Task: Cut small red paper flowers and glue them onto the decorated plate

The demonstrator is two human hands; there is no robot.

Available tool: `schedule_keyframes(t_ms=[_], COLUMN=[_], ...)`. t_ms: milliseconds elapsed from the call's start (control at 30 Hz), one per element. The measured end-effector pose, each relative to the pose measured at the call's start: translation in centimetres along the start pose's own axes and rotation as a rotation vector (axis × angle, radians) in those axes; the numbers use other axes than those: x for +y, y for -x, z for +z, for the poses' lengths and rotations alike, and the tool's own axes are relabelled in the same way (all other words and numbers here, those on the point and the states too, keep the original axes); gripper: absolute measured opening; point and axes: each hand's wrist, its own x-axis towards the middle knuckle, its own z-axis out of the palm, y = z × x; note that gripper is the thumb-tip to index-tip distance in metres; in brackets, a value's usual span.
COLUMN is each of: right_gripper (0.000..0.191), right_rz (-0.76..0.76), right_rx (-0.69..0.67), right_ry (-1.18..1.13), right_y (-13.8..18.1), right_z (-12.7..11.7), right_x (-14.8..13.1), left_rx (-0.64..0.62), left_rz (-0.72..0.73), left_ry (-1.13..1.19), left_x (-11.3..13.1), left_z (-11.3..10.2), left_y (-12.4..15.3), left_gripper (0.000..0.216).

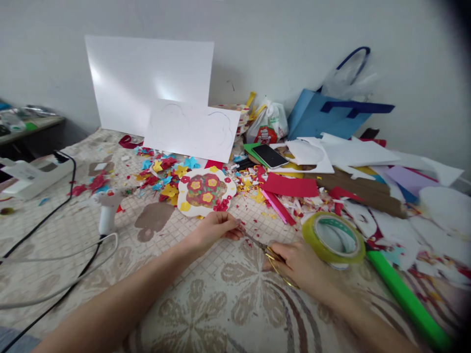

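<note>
My right hand (294,264) is closed around the gold handles of a pair of scissors (259,243), whose blades point up and left. At the blade tips my left hand (220,228) is in a pinch. Whatever lies between its fingers is too small to make out. Just beyond the left hand lies a white scalloped paper piece (184,207) decorated with red, yellow and pink paper flowers. Behind and left of it spreads a heap of red, blue and yellow paper flowers (158,171).
A white glue gun (107,215) with cables stands at left, near a power strip (40,174). On the right are a roll of yellow tape (311,234), a green-handled tool (401,289), red paper (290,185), a phone (271,156) and paper scraps. White boards (191,127) lean against the wall.
</note>
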Motion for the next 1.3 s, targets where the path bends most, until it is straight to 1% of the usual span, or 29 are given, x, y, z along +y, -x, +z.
schedule_keyframes(t_ms=[133, 233, 333, 467, 600, 667, 867, 1100, 1300], right_gripper=[0.042, 0.043, 0.043, 0.042, 0.044, 0.045, 0.049, 0.047, 0.055], right_rz=[0.032, 0.061, 0.082, 0.128, 0.223, 0.254, 0.288, 0.261, 0.264], right_rx=[0.005, 0.003, 0.002, 0.008, -0.089, -0.118, -0.163, -0.184, -0.211], right_ry=[0.028, -0.027, -0.212, -0.516, -0.842, -0.936, -0.988, -1.054, -1.111], right_y=[0.1, 0.1, -0.1, -0.3, -0.3, -0.3, -0.2, -0.1, -0.1], right_z=[0.1, -0.2, -0.6, -0.1, 1.0, 1.3, 0.4, 0.2, -0.3], right_x=[-0.3, -0.7, -0.8, -0.1, 0.5, 0.4, -0.4, -0.5, -0.6], left_rx=[0.029, 0.062, 0.077, 0.015, -0.010, -0.001, -0.025, -0.058, -0.140], left_rz=[0.047, 0.101, 0.098, -0.003, -0.052, -0.044, -0.033, -0.060, -0.095], left_ry=[-0.058, -0.040, 0.061, 0.184, 0.242, 0.253, 0.266, 0.360, 0.382], left_x=[0.0, 0.0, 0.2, 0.4, 0.4, 0.3, 0.2, 0.5, 0.6], left_z=[0.0, -0.2, -0.4, -0.4, -0.3, -0.3, -0.2, -0.2, -0.4], left_y=[-0.1, -0.3, -0.4, -0.3, -0.2, -0.2, -0.1, 0.1, 0.2], left_gripper=[0.023, 0.023, 0.021, 0.015, 0.013, 0.012, 0.009, 0.005, 0.006])
